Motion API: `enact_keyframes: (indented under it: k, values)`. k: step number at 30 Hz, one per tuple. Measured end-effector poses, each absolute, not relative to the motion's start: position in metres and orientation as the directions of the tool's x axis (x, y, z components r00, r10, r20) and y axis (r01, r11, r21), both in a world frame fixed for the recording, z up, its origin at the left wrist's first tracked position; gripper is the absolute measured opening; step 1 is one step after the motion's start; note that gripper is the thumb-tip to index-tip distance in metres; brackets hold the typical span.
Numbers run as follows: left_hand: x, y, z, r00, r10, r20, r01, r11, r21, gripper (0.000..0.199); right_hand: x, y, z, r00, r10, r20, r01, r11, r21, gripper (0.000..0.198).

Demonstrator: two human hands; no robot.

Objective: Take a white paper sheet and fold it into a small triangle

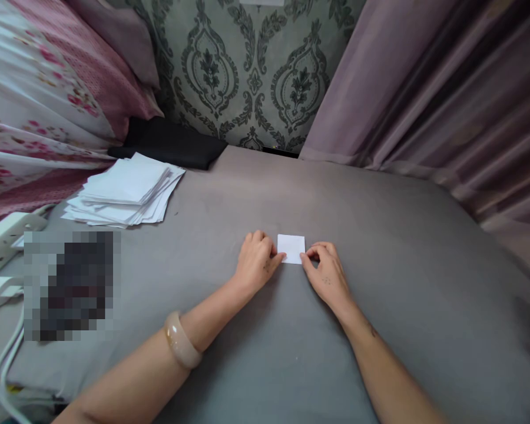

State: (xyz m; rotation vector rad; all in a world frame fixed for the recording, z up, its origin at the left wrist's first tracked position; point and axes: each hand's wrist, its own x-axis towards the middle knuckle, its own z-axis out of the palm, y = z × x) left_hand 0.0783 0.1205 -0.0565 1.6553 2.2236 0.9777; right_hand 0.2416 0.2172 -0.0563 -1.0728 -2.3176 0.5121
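A small white folded paper [291, 247] lies flat on the grey sheet [380, 265] near the middle of the bed. My left hand [258, 259] presses its lower left corner with thumb and curled fingers. On the other side, my right hand [327, 272] pinches the paper's lower right edge. A pale bangle sits on my left wrist. The paper's near edge is partly hidden by my fingers.
A loose stack of white paper sheets [126, 191] lies at the back left. Behind it sits a black folded cloth [172, 144]. A white power strip [4, 235] with cables is at the left edge. Floral bedding is at left, purple curtains at right.
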Motion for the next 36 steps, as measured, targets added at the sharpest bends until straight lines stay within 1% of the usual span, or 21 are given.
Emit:
enact_keyframes:
  k: [3,5,6,8,10,14,18,21,23,26,30,33,36]
  values:
    - [0.079,0.118,-0.051,-0.263,0.933,0.247,0.852,0.104,0.513,0.019,0.243,0.215,-0.052,-0.563,0.767,0.308,0.546,0.625,-0.558,0.010]
    - [0.081,0.116,-0.047,-0.135,0.956,0.260,0.910,0.016,0.414,0.015,0.243,0.211,-0.047,-0.592,0.744,0.310,0.528,0.649,-0.548,0.009]
    - [0.082,0.115,-0.044,-0.053,0.965,0.258,0.930,-0.046,0.364,0.016,0.243,0.209,-0.045,-0.627,0.714,0.311,0.509,0.677,-0.531,0.011]
    - [0.084,0.112,-0.041,0.099,0.968,0.229,0.942,-0.166,0.291,0.021,0.242,0.206,-0.041,-0.722,0.622,0.305,0.450,0.756,-0.475,0.022]
    - [0.087,0.109,-0.040,0.171,0.964,0.203,0.937,-0.223,0.270,0.024,0.243,0.203,-0.038,-0.794,0.533,0.291,0.397,0.818,-0.416,0.031]
    - [0.093,0.100,-0.039,0.147,0.973,0.178,0.943,-0.191,0.271,0.022,0.252,0.202,-0.036,-0.839,0.468,0.278,0.372,0.866,-0.335,0.034]
    - [0.102,0.094,-0.032,0.110,0.989,0.096,0.967,-0.129,0.218,0.019,0.260,0.202,-0.035,-0.856,0.442,0.270,0.384,0.891,-0.242,0.034]
    - [0.107,0.092,-0.027,0.091,0.995,0.033,0.975,-0.096,0.202,0.021,0.261,0.202,-0.034,-0.857,0.446,0.257,0.398,0.891,-0.218,0.033]
    - [0.107,0.093,-0.027,0.069,0.997,0.020,0.975,-0.071,0.210,0.019,0.260,0.202,-0.033,-0.855,0.450,0.256,0.399,0.888,-0.229,0.033]
    - [0.104,0.095,-0.031,0.027,0.997,0.073,0.976,-0.042,0.213,0.021,0.260,0.202,-0.033,-0.840,0.471,0.268,0.402,0.873,-0.276,0.033]
    - [0.094,0.102,-0.040,0.041,0.975,0.219,0.965,-0.095,0.244,0.024,0.259,0.201,-0.033,-0.808,0.513,0.290,0.418,0.845,-0.333,0.031]
    - [0.088,0.109,-0.045,0.052,0.959,0.278,0.952,-0.132,0.278,0.024,0.258,0.200,-0.034,-0.798,0.521,0.302,0.415,0.839,-0.351,0.030]
    - [0.086,0.114,-0.048,0.088,0.951,0.295,0.961,-0.159,0.227,0.027,0.256,0.200,-0.034,-0.795,0.520,0.313,0.411,0.841,-0.352,0.032]
